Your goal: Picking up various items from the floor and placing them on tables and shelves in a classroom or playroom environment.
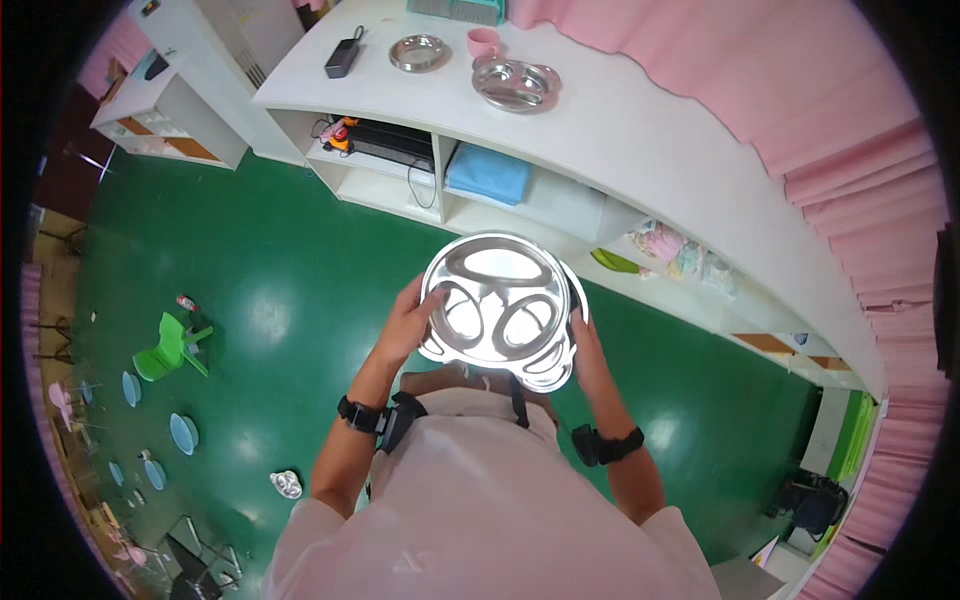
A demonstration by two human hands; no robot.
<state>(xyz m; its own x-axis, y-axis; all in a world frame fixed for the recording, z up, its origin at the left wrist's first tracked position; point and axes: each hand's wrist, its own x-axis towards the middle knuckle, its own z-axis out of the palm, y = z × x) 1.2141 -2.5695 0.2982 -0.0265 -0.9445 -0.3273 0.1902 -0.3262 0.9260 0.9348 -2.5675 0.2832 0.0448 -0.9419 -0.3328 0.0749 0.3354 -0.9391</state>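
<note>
Shiny stainless steel divided tray [500, 308], rounded with three smooth compartments, super reflective, held up over the green floor [300, 280]. Left hand [408, 322] has its fingers [428, 303] curled onto the left rim, right hand [583, 345] grips the right edge from behind. A matching tray [515, 84] sits on the white counter [640, 130].

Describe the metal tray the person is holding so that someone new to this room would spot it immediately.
Start at the long white counter that curves across the top of the view; in front of it, over the green floor, both hands hold up a shiny, round stainless-steel tray with compartments. The left hand and right hand grip its edges. Unlike the similar metal tray lying on the counter, this one is lifted.
</note>
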